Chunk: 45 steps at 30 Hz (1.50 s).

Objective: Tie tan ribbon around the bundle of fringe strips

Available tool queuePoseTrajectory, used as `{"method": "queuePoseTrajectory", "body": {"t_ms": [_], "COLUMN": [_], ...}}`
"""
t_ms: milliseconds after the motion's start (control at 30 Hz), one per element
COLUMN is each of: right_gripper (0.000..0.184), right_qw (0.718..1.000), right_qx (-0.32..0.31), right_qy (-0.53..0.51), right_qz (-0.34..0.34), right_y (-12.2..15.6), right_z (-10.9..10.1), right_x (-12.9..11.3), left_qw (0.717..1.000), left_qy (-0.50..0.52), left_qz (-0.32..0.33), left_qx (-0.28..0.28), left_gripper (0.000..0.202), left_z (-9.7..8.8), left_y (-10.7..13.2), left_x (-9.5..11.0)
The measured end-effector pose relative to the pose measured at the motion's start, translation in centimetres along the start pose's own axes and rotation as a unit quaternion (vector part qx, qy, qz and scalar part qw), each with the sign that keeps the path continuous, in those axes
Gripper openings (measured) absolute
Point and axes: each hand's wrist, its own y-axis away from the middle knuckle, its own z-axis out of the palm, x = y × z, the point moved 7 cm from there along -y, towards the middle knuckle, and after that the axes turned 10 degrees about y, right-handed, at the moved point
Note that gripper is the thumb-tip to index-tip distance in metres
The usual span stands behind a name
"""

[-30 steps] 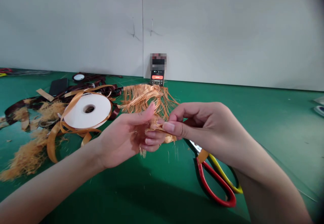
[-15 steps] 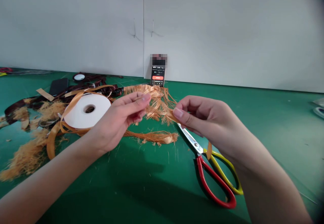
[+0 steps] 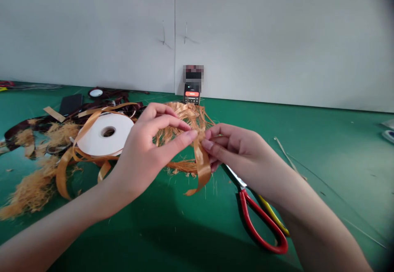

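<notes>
A strip of golden-orange satin ribbon [image 3: 202, 165] hangs between my hands, its loose end curling toward the table. My right hand [image 3: 238, 147] pinches its upper part between thumb and fingers. From the other side, my left hand [image 3: 154, 145] has thumb and index tip together at the same ribbon's top edge, its other fingers loosely bent. Behind the fingertips spreads frayed orange ribbon [image 3: 172, 134] with loose threads, partly hidden by my left hand. Scissors [image 3: 261, 218] with one red and one yellow handle lie below my right hand, which covers part of them.
A white ribbon spool [image 3: 92, 138] with loose orange loops lies left, beside fluffy orange thread piles [image 3: 33, 190] and dark brown ribbon [image 3: 18, 128]. A phone [image 3: 192, 93] leans on the white wall [image 3: 277, 38]. A thin wire [image 3: 285, 151] lies right on the green table [image 3: 332, 149].
The ribbon strip now hangs down in front, its tail turned toward me. My hands have come together, the left moving right with its fingers raised, the right slightly left.
</notes>
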Motion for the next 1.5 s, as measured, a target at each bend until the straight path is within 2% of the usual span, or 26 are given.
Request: {"method": "queuePoseTrajectory", "body": {"t_ms": [167,300,333,400,467,533,667,833,1067,1267,1500], "right_gripper": [0.015,0.012,0.01,0.011,0.011,0.006,0.01,0.014,0.015,0.013,0.012], "right_qw": [1.0,0.999,0.998,0.985,0.949,0.915,0.91,0.897,0.88,0.889,0.891], "right_qx": [0.003,-0.006,0.013,0.103,0.215,0.258,0.195,0.161,0.159,0.158,0.181], "right_qy": [-0.008,0.031,0.055,0.12,0.19,0.244,0.292,0.342,0.379,0.382,0.374], "right_qz": [0.004,-0.008,-0.018,-0.062,-0.132,-0.192,-0.223,-0.228,-0.238,-0.196,-0.185], "right_y": [0.2,0.3,0.4,0.8,1.8,2.6,2.8,2.7,2.6,2.5,2.4], "right_z": [0.1,0.1,-0.3,-1.6,-2.9,-3.2,-2.1,-1.4,-1.2,-1.3,-1.8], "right_x": [-0.2,-0.1,-0.2,-1.0,-2.4,-3.5,-3.7,-3.3,-3.5,-3.6,-3.7], "left_qw": [0.986,0.98,0.981,0.985,0.992,0.996,0.997,0.995,0.992,0.992,0.992], "left_qy": [0.101,0.13,0.125,0.106,0.073,0.037,-0.004,-0.026,-0.041,-0.051,-0.055], "left_qz": [-0.109,-0.114,-0.108,-0.089,-0.059,-0.025,0.018,0.057,0.083,0.084,0.076], "left_qx": [-0.077,-0.098,-0.1,-0.099,-0.09,-0.078,-0.081,-0.079,-0.085,-0.084,-0.079], "left_gripper": [0.011,0.008,0.008,0.01,0.009,0.007,0.007,0.007,0.009,0.007,0.008], "left_z": [1.2,1.6,1.5,1.4,1.2,1.1,1.4,1.6,1.8,1.7,1.5], "left_y": [0.0,0.0,0.0,-0.1,-0.1,0.0,0.2,0.4,0.7,0.8,0.9], "left_x": [-2.1,-2.6,-2.5,-2.1,-1.6,-1.1,-0.3,0.7,1.5,1.5,1.3]}}
